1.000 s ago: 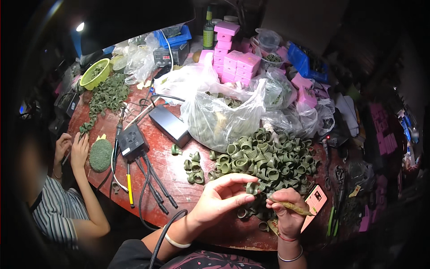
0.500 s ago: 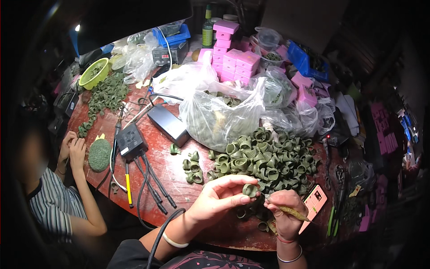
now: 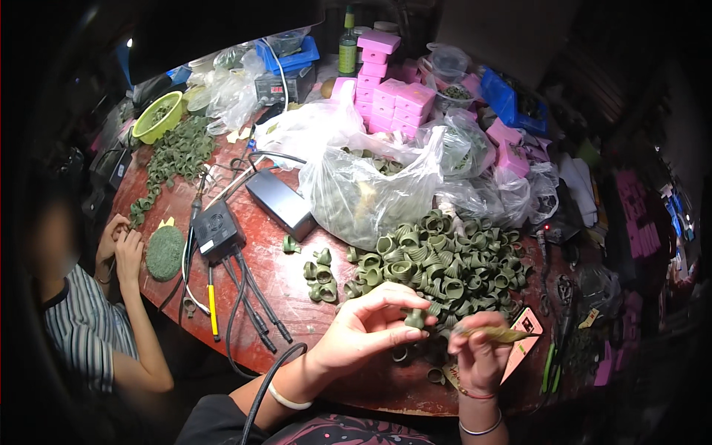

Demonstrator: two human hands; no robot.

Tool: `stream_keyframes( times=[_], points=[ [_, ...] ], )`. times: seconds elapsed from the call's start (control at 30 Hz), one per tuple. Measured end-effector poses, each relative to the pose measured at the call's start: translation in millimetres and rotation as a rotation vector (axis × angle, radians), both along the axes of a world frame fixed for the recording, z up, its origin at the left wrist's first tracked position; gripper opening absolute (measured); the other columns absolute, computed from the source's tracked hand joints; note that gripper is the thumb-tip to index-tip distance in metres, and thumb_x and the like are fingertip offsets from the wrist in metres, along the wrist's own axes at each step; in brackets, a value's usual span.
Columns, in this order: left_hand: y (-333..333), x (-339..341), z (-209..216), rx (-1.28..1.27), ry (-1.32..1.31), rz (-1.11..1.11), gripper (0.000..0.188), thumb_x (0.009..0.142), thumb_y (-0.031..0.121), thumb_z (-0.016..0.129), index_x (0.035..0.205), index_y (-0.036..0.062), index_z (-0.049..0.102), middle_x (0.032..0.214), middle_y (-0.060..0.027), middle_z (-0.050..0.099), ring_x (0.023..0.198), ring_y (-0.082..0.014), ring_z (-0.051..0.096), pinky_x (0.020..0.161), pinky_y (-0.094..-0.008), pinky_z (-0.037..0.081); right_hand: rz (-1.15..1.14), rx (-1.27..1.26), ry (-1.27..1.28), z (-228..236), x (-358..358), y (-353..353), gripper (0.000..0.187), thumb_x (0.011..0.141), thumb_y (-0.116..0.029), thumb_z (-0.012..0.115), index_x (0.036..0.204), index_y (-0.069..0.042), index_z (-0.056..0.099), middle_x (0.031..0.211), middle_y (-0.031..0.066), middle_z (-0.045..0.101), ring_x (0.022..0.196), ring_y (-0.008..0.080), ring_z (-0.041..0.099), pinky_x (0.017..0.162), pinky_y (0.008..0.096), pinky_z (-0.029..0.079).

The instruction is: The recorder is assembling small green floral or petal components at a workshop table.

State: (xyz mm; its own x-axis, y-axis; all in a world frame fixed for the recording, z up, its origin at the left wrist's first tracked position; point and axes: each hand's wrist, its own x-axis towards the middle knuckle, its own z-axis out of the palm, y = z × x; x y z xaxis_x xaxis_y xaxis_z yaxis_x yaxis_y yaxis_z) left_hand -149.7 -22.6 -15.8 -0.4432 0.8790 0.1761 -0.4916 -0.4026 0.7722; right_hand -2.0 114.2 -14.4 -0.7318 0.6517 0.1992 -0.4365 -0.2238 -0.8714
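Observation:
Between the thumb and fingers of my left hand [image 3: 363,326] is a small dark green ring [image 3: 417,319], held up over the table's front edge. My right hand [image 3: 482,352], just right of it and apart from it, pinches a slim yellow-brown tool [image 3: 508,336]. The tool's tapered end points right; its other end is blurred at my fingertips, so its kind does not show. Behind both hands lies a heap of similar green rings [image 3: 460,259]. Several more rings [image 3: 321,276] form a small group to the left.
A pink phone [image 3: 525,326] lies beside my right hand. Left of me are a black box with cables [image 3: 218,230], a yellow pen-like stick [image 3: 213,311] and a green round pad [image 3: 165,254]. A clear bag [image 3: 363,208] stands behind the heap. A co-worker [image 3: 96,319] sits at left.
My right hand has moved slightly right and away from the ring, and the tool has swung up from slanting down to nearly level. The ring has turned in my left fingers.

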Motion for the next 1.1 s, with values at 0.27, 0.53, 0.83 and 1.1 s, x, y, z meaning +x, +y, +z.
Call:
stream_keyframes(
  times=[0.27, 0.53, 0.83, 1.1],
  points=[
    [-2.8, 2.3, -0.1, -0.126, -0.116, -0.107, 0.041, 0.083, -0.008, 0.069, 0.121, -0.0004, 0.056, 0.116, -0.0067, 0.056, 0.102, -0.014, 0.059, 0.088, -0.0277, 0.052, -0.209, 0.623, -0.069, 6.3, 0.1, -0.1, 0.022, 0.083, -0.016, 0.075, 0.095, 0.001, 0.066, 0.08, 0.0089, 0.065, 0.069, 0.0163, 0.061, 0.063, 0.0268, 0.049],
    [-1.0, 1.9, -3.4, -0.113, 0.057, -0.104, 0.038, 0.083, -0.005, 0.07, 0.118, -0.0006, 0.055, 0.115, -0.0085, 0.056, 0.102, -0.0141, 0.059, 0.083, -0.0282, 0.053, -0.232, 0.964, -0.114, 21.2, -2.8, -6.0, 0.019, 0.081, -0.002, 0.073, 0.099, -0.001, 0.067, 0.083, 0.0091, 0.065, 0.067, 0.0172, 0.06, 0.06, 0.0271, 0.049],
    [-6.7, -1.5, -6.7, -0.198, -0.248, -0.065, 0.014, 0.091, 0.003, 0.062, 0.088, 0.0054, 0.049, 0.081, -0.0059, 0.054, 0.064, -0.0106, 0.051, 0.048, -0.0193, 0.038, -0.527, 1.097, -0.501, 22.6, -35.2, 10.6, 0.028, 0.072, 0.007, 0.074, 0.096, -0.004, 0.065, 0.086, 0.0107, 0.063, 0.077, 0.0267, 0.059, 0.071, 0.0359, 0.047],
    [4.4, 7.4, 7.4, -0.334, 0.026, 0.056, 0.016, 0.091, 0.01, 0.067, 0.103, 0.0045, 0.058, 0.098, -0.0033, 0.064, 0.075, -0.0058, 0.057, 0.06, -0.0192, 0.046, -0.552, 0.932, -0.466, 11.6, -28.5, 6.6, 0.023, 0.075, 0.008, 0.072, 0.093, -0.003, 0.063, 0.086, 0.0101, 0.062, 0.075, 0.024, 0.06, 0.072, 0.032, 0.048]
  ],
)
